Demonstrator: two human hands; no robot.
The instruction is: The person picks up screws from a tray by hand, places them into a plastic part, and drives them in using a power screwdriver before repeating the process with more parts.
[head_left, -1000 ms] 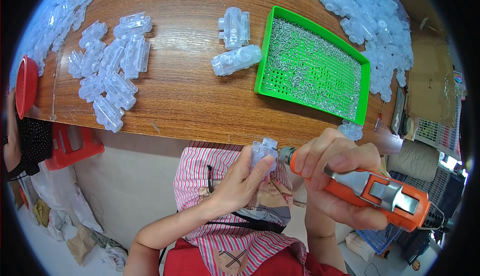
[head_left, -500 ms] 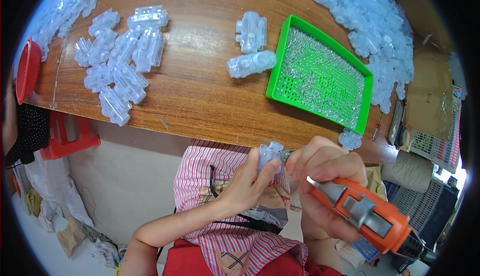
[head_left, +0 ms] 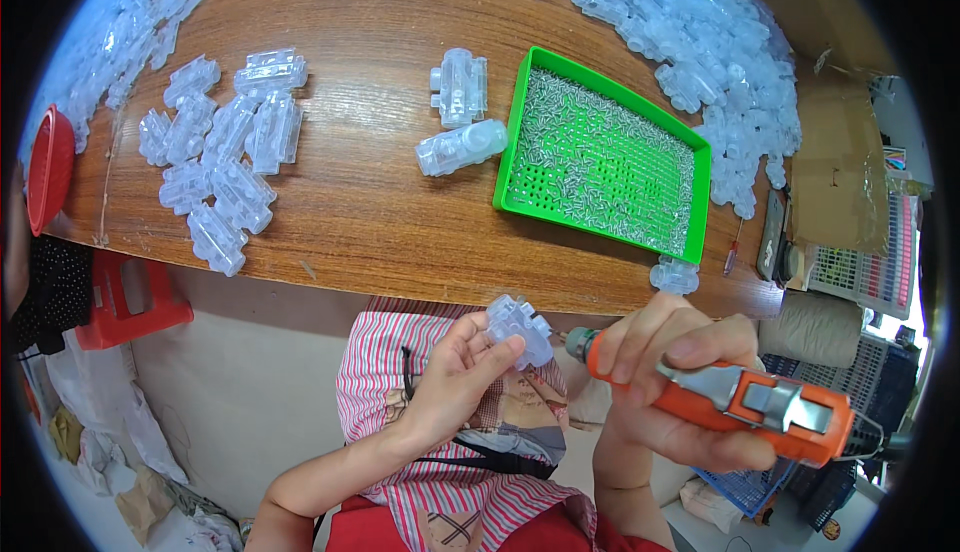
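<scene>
My left hand [head_left: 463, 370] pinches a translucent plastic housing [head_left: 522, 331] just in front of the table's near edge, above my lap. In my right hand [head_left: 672, 372] is an orange electric screwdriver [head_left: 770, 414], its tip pointing left at the housing's right side. The tip is at or very close to that side; contact cannot be made out. Beyond my hands, a green perforated tray [head_left: 505, 177] holds many small silvery screws [head_left: 580, 117]. Two similar housings lie at its left, one upright [head_left: 461, 87] in the picture and one slanted [head_left: 462, 148].
A loose group of housings [head_left: 240, 132] lies on the wooden table [head_left: 360, 222] at left. Large heaps of clear parts [head_left: 690, 32] fill the far corners. A small screwdriver [head_left: 733, 252] lies at right; a red bowl [head_left: 50, 170] stands at the left edge, a red stool [head_left: 130, 302] below.
The electric screwdriver has swung to a more level angle and backed slightly away to the right. The housing has turned in my left hand. The whole view has shifted a little.
</scene>
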